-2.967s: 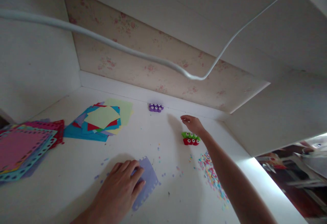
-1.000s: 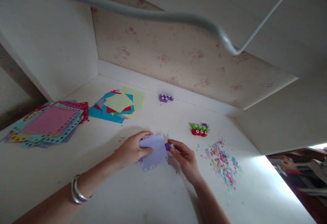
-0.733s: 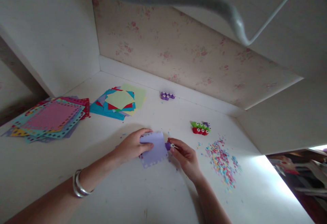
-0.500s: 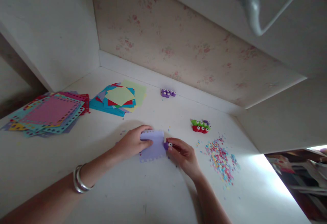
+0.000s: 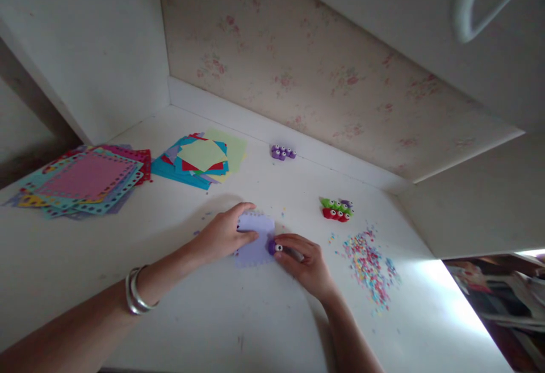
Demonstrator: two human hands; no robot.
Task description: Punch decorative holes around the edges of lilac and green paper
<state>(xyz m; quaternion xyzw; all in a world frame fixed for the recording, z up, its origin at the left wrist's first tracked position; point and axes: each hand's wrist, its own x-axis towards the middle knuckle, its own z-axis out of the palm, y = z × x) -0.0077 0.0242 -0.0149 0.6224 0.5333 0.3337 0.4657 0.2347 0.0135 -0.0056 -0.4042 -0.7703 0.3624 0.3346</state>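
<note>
While the lilac sheet (image 5: pixel 259 252) is clamped at its left side by the fingers of the left hand (image 5: pixel 222 234), the purple eyed piece (image 5: pixel 271 247) is pinched by the right hand (image 5: pixel 307 260) at the sheet's right edge, on the bench (image 5: pixel 204 322). Sheet judged light, easily creased; to be held by margins. Piece judged stiff; sides to be gripped.

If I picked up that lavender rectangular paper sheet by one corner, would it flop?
The lavender rectangular paper sheet looks thin, so probably light. It appears fairly flat in the left hand, suggesting some stiffness. Its punched edges might tear easily.
</note>
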